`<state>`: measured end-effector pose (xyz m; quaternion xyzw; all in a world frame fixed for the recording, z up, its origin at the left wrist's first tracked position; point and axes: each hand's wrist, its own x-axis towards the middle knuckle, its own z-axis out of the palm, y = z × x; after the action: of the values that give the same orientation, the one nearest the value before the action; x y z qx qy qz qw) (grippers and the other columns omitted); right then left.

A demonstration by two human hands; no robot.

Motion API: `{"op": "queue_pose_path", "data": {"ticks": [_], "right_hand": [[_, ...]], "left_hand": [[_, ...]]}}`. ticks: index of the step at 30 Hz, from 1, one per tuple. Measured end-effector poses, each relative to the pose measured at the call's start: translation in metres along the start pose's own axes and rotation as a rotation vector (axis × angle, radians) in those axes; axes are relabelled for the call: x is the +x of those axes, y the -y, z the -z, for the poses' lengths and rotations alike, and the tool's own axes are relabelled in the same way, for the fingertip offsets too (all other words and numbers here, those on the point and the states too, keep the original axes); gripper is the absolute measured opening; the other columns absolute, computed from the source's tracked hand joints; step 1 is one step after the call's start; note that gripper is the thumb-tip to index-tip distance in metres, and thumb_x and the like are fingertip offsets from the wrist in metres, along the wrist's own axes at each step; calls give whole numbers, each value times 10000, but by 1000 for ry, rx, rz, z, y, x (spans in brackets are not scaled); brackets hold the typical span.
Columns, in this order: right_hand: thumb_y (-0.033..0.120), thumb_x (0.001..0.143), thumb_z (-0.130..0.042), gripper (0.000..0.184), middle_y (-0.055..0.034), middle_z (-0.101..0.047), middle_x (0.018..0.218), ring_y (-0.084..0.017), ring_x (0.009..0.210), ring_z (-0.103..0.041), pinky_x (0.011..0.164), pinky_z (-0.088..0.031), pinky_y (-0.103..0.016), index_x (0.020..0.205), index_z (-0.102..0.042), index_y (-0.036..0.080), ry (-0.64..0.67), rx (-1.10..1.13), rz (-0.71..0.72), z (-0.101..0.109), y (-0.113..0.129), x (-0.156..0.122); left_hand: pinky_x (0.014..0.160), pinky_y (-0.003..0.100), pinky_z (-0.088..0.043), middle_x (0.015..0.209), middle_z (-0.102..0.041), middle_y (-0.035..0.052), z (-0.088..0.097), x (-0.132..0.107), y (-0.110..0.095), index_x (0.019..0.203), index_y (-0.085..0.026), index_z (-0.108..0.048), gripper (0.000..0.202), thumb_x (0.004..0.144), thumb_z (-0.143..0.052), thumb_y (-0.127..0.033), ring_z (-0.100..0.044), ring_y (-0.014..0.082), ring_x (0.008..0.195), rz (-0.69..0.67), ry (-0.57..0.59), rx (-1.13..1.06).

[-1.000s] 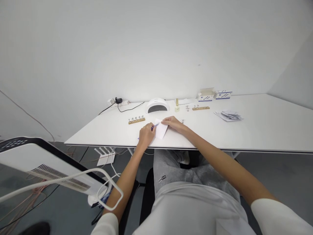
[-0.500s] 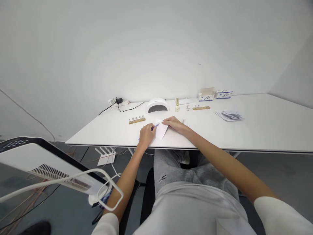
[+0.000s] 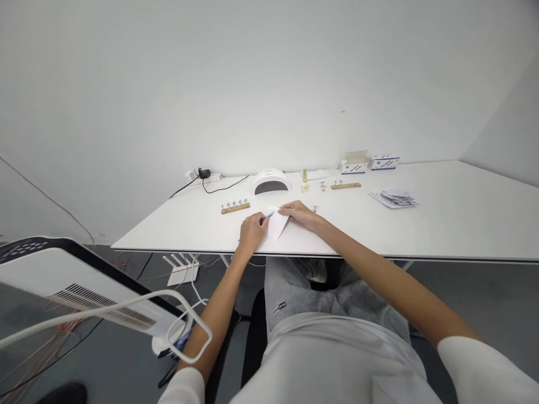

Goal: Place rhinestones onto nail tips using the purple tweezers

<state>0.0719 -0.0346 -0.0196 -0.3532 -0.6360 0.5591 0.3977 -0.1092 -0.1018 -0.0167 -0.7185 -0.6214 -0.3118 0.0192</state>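
My left hand (image 3: 252,229) is closed around a slim blue-purple tool (image 3: 268,215), whose tip reaches over a white piece of paper (image 3: 277,225). Whether the tool is a pen or tweezers I cannot make out. My right hand (image 3: 297,209) pinches the upper right of the paper, which is tilted above the table near its front edge. Small marks or bits show near the paper's top. Left of my hands stands a wooden strip (image 3: 236,208) with several small metal stands on it. Just beyond my right wrist are small shiny pieces (image 3: 315,209).
A white nail lamp (image 3: 271,182) stands at the back of the white table (image 3: 442,219), beside a small bottle (image 3: 305,184). Farther right are another wooden strip (image 3: 346,186), small boxes (image 3: 353,163) and a paper pile (image 3: 394,198). A white appliance (image 3: 92,292) leans in at left.
Both hands keep their grips and nearly the same place. The tool's tip and the paper have shifted only very slightly.
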Motion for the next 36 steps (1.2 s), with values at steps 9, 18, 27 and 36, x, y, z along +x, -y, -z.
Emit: {"op": "queue_pose_path", "data": {"ticks": [9,18,27,36], "right_hand": [[245,689,-715,169,-75,-728,788,-161,723,-613,677,-447,-257,796,-752,120,5,21,3,0,1,-1],[249,689,-716,175,-73,-731,805,-165,744,-620,690,-453,-258,808,-752,126,11,18,3,0,2,-1],[259,698,-710,176,-77,-728,805,-170,746,-617,692,-451,-266,801,-751,124,21,5,21,2,0,0],[251,696,-713,164,-57,-720,775,-151,713,-604,677,-433,-253,796,-752,127,64,-3,9,1,0,0]], "left_hand": [[731,285,-426,840,-711,53,-2,1,2,779,-188,-655,187,879,-538,-293,-619,182,776,-11,-4,-22],[739,285,-433,847,-708,51,-3,1,3,788,-192,-653,196,888,-528,-305,-624,180,789,-7,4,-30],[729,281,-427,842,-709,53,-4,1,5,777,-189,-654,183,877,-538,-289,-624,180,791,-25,-17,-43],[719,283,-418,832,-703,54,-3,1,3,785,-189,-650,192,885,-530,-301,-612,181,775,-29,-13,-16]]}}
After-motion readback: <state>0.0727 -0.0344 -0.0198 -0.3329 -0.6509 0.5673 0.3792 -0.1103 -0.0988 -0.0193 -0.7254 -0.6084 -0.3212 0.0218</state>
